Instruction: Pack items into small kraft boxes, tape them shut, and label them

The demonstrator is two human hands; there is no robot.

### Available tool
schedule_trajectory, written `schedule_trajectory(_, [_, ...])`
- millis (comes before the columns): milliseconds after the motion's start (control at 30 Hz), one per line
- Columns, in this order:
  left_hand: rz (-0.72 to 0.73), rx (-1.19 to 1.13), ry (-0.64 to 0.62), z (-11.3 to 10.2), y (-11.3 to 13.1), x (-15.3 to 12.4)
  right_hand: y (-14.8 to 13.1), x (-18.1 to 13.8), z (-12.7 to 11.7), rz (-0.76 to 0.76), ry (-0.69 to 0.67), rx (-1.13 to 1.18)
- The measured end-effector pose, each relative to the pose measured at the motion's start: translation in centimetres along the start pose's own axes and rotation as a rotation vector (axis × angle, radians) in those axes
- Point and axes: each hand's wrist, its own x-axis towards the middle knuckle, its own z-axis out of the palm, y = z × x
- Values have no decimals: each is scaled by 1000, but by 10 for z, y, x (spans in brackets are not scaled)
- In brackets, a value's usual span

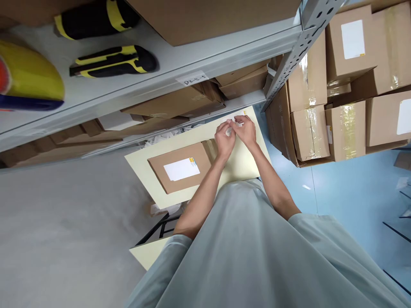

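Observation:
My left hand [224,140] and my right hand [245,131] meet over the right part of a pale yellow tabletop [248,164]. Fingers of both hands are pinched together at a small white label [229,131], mostly hidden by them. Just beyond my right hand, a white strip with a yellow corner shows near the table's far edge. Left of my hands lies a flat brown cardboard box [159,164], with a white label [181,170] on its top and clear tape at its right end, partly behind my left forearm.
A metal shelf [180,55] runs above the table, carrying a box cutter [114,62], a black-and-yellow tool [96,18] and a yellow tape roll [30,75]. Taped cartons [346,130] are stacked at the right beside the perforated post [298,51]. Below is blue floor [289,188].

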Motion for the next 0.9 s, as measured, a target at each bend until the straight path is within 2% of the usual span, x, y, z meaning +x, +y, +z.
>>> schedule_trajectory(67, [60, -46, -79, 1, 3, -1, 1, 9, -12, 21, 36, 3])
schedule_trajectory(167, [72, -40, -179, 8, 1, 11, 15, 27, -41, 70, 126, -12])
schedule_trajectory(300, [83, 118, -412, 32, -8, 45, 38, 50, -73, 145, 173, -51])
schedule_trajectory(433, [43, 239, -598, 57, -15, 67, 53, 60, -84, 212, 192, -88])
schedule_trajectory(533, [39, 300, -642, 64, -19, 69, 61, 59, -85, 238, 196, -97])
schedule_trajectory(767, [101, 383, -683, 62, -24, 69, 69, 48, -85, 308, 200, -126])
schedule_trajectory(900, [96, 377, -694, 65, -24, 71, 93, 20, -83, 325, 247, -151])
